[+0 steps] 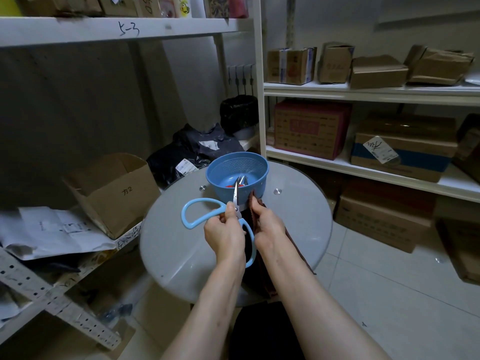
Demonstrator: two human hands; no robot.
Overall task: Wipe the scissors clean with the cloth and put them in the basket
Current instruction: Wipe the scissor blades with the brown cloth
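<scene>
Light-blue-handled scissors [201,211] are held above the round table, blades pointing up toward the basket. My left hand [224,233] grips them near the pivot, one handle loop sticking out left, the other below my palm. My right hand [268,227] holds a dark brown cloth [253,203] just right of the blades; the cloth hangs down past the table edge. The blue perforated basket [237,165] stands at the table's far side and holds other scissors with red handles.
The round grey glass table [176,255] stands among white shelves with cardboard boxes [311,128] on the right. An open carton [114,190] and papers lie on a shelf at left. Black bags [192,152] sit behind the table.
</scene>
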